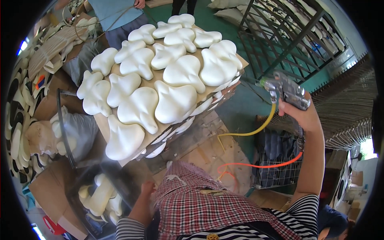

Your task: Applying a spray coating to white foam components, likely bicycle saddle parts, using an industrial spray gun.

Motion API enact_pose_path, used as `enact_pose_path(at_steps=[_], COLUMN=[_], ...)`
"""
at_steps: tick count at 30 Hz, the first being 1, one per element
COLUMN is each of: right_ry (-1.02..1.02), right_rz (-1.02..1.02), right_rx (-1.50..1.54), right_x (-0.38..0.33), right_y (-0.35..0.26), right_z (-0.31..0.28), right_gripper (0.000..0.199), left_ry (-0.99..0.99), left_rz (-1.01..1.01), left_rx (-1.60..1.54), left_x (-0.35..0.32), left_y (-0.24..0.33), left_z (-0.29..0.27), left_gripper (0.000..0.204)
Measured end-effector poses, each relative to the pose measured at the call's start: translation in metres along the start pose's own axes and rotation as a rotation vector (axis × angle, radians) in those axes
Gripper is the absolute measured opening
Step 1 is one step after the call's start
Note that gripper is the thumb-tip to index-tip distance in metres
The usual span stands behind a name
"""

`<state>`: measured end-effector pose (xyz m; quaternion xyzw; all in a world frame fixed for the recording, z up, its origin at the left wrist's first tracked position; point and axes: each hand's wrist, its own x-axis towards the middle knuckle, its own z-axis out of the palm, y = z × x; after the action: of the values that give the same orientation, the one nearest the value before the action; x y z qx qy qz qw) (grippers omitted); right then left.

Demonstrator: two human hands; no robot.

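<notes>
My right hand (pixel 299 110), raised at the right, is wrapped round the grip of a metal spray gun (pixel 291 91). A yellow hose (pixel 262 127) and an orange-red hose (pixel 272 165) run from the gun. Its nozzle faces left, toward a stack of white moulded foam bicycle-saddle pads (pixel 176 102), apart from them. Several pads lie side by side on a cardboard sheet (pixel 160 140), with more layers of pads and cardboard beneath. My left hand (pixel 148 188) hangs low beside my checked apron (pixel 192 188); it is small and blurred, its fingers hard to make out.
Lower left, a dark-framed bin (pixel 86 224) holds cream foam pieces (pixel 100 196). Piled pads and cardboard crowd the left side. A person in a blue shirt (pixel 116 16) stands beyond the stack. A dark metal rack (pixel 288 36) and a wire crate (pixel 276 160) are at the right.
</notes>
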<state>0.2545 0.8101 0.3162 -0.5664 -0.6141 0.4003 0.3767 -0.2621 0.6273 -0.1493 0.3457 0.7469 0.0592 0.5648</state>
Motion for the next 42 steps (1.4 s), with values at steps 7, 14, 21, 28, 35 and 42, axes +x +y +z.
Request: enact_pose_path(at_steps=[7, 14, 21, 28, 35, 42], right_ry=[-0.055, -0.061, 0.111, -0.025, 0.02, -0.146], right_rz=[0.039, 0.066, -0.025, 0.088, -0.044, 0.014], right_rx=[-0.065, -0.097, -0.108, -0.076, -0.01, -0.03], right_x=[-0.027, -0.037, -0.036, -0.061, -0.054, -0.067], right_y=[-0.006, -0.018, -0.024, -0.031, -0.05, -0.063], right_z=[0.011, 0.024, 0.035, 0.053, 0.095, 0.111], right_gripper=[0.054, 0.052, 0.049, 0.052, 0.048, 0.049], left_ry=[0.083, 0.064, 0.097, 0.089, 0.088, 0.045], left_rz=[-0.09, 0.085, -0.205, -0.192, -0.159, 0.108], left_rx=[-0.101, 0.006, -0.271, -0.268, -0.237, -0.066], left_x=[-0.007, 0.01, -0.01, -0.016, -0.02, -0.014], left_y=[-0.013, -0.038, -0.049, -0.073, -0.081, -0.127], left_z=[-0.011, -0.037, -0.051, -0.062, -0.075, -0.083], left_gripper=[0.025, 0.022, 0.015, 0.015, 0.015, 0.016])
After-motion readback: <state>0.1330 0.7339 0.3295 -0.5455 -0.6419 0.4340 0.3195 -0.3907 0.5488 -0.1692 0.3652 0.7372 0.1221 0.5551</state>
